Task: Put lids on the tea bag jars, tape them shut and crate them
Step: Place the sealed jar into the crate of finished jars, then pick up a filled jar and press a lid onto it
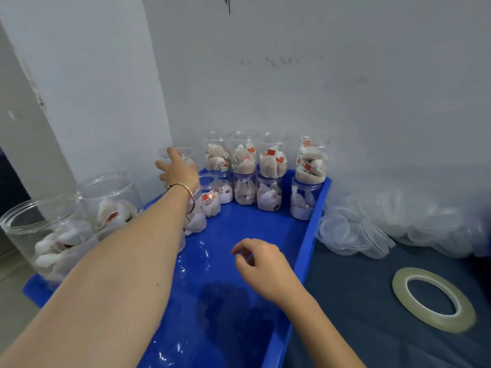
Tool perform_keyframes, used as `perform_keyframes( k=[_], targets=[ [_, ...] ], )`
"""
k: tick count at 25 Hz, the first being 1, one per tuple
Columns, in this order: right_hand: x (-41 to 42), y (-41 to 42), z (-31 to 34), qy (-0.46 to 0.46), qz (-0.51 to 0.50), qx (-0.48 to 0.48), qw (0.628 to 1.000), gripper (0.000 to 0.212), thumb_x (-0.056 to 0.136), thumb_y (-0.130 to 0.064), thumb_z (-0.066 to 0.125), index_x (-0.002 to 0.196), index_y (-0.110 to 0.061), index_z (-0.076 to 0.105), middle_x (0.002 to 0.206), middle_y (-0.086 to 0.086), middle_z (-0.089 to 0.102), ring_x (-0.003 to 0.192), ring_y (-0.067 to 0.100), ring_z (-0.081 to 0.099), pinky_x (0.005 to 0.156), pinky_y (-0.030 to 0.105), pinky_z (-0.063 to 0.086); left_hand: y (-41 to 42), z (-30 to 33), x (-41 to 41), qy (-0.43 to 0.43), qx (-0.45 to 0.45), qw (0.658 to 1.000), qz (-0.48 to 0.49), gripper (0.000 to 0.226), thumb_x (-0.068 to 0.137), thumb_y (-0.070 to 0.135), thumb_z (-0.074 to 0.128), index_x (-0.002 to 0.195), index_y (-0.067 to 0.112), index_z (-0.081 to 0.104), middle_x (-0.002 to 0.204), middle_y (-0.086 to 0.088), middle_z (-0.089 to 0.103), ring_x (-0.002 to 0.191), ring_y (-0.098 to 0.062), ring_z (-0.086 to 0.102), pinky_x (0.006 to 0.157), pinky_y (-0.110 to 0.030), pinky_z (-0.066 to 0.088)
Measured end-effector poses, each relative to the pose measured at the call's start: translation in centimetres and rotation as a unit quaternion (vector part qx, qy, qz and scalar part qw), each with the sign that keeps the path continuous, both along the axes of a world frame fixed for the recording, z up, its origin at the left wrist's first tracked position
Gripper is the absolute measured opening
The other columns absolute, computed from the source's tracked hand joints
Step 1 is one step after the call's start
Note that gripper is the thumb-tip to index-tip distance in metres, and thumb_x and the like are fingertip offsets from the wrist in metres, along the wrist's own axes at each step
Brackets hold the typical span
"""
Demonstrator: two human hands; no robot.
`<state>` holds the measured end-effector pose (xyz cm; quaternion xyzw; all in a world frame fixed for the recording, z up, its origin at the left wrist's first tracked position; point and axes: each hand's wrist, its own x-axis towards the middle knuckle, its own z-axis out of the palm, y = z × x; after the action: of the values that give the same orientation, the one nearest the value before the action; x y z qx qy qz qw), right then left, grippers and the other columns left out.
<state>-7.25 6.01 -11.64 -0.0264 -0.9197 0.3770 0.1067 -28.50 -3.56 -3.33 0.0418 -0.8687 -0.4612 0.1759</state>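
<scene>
Jars (269, 168) of tea bags stand stacked 2 high at the far end of our blue crate (313, 229); our left hand (178, 170) grips one (upper tier), our right hand (261, 264) hovers loosely curled, holding nothing, with lids (353, 235) and tape roll (433, 298) lying beside the crate

The crate (308, 240) is a glossy bright blue. Clear jars (269, 166) at twelve o'clock hold off-white tea bags (271, 166) with small red tags (271, 152) — some edged green. At three o'clock, translucent lids (353, 235) and a pale yellowish tape roll (435, 324) lie on a dark navy cloth (358, 314) — the wall (318, 75) is grey-white.
</scene>
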Motion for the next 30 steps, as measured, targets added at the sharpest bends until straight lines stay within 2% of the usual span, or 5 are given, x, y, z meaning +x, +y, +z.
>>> perform_keyframes(
  k=[9,13,19,26,30],
  targets=[
    [2.0,1.2,0.5,0.212,-0.111,-0.200,0.950,0.030,0.089,-0.004,0.049,0.093,-0.029,0.065,0.089,-0.014,0.060,0.083,0.001,0.057,0.069,0.012,0.044,5.8,1.1,5.4,0.220,0.053,0.971,-0.083,0.025,0.091,0.011,0.061,0.109,0.000,0.047,0.127,-0.021,0.039,0.110,-0.033,0.046,0.082,-0.025,0.038],
    [5.6,7.8,-1.5,0.278,-0.266,-0.155,0.910,0.039,0.081,0.008,0.051,0.100,-0.023,0.063,0.098,-0.006,0.058,0.089,0.006,0.056,0.071,0.011,0.042,12.2,0.9,12.4,0.228,0.170,0.933,-0.222,0.018,0.092,0.011,0.058,0.103,0.006,0.045,0.112,-0.015,0.042,0.083,0.005,0.041,0.071,0.000,0.033],
    [14.1,22.0,-6.1,0.064,-0.524,-0.010,0.849,0.061,0.083,-0.001,0.057,0.141,-0.007,0.039,0.140,0.020,0.035,0.127,0.037,0.034,0.101,0.046,0.033,19.9,-5.3,26.2,0.099,0.301,0.888,-0.334,0.020,0.088,0.015,0.060,0.093,0.014,0.040,0.100,-0.005,0.042,0.086,-0.014,0.036,0.084,-0.029,0.038],
    [17.4,27.4,-8.3,-0.038,-0.453,0.000,0.891,0.063,0.091,-0.010,0.054,0.149,-0.016,0.030,0.152,0.013,0.027,0.135,0.029,0.035,0.105,0.042,0.034,19.4,-13.8,32.7,0.029,0.237,0.836,-0.494,0.078,0.053,0.066,0.080,0.104,0.021,0.041,0.102,0.000,0.048,0.094,-0.005,0.049,0.083,-0.027,0.049],
    [15.0,28.4,-7.4,-0.007,-0.398,-0.027,0.917,0.058,0.091,-0.006,0.053,0.145,-0.018,0.037,0.147,0.010,0.040,0.133,0.024,0.040,0.107,0.038,0.034,18.4,-16.5,31.9,0.030,0.221,0.828,-0.514,0.078,0.050,0.069,0.078,0.098,0.018,0.044,0.106,0.005,0.058,0.099,-0.010,0.060,0.085,-0.033,0.052]
  ],
)
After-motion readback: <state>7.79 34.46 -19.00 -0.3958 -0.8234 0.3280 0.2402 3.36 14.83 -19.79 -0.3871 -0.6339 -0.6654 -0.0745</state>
